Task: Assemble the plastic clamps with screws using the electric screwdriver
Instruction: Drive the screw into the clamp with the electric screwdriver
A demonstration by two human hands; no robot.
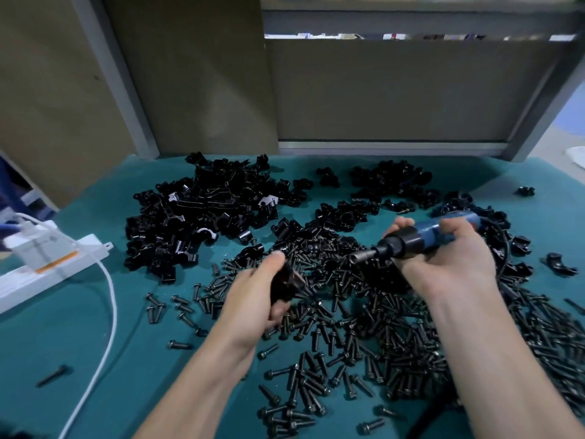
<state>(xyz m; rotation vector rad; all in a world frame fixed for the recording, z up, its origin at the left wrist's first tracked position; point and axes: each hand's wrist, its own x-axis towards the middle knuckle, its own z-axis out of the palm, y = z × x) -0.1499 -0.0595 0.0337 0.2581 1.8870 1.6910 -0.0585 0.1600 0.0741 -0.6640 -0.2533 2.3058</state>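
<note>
My left hand [253, 296] grips a black plastic clamp [286, 282] just above the screws, a little blurred. My right hand [449, 258] holds the blue and black electric screwdriver [421, 237], its metal tip [359, 258] pointing left toward the clamp with a gap between them. A broad heap of black screws [364, 337] covers the green mat beneath both hands. A big pile of loose black clamps [205, 210] lies at the back left, and a smaller pile of clamps [392, 185] at the back right.
A white power strip [47, 261] with a white cable [107, 312] lies at the left on the green mat [95, 359]. Brown panels [380, 90] and a grey frame close off the back. The screwdriver's black cord [503, 248] trails right. A stray screw [52, 375] lies near left.
</note>
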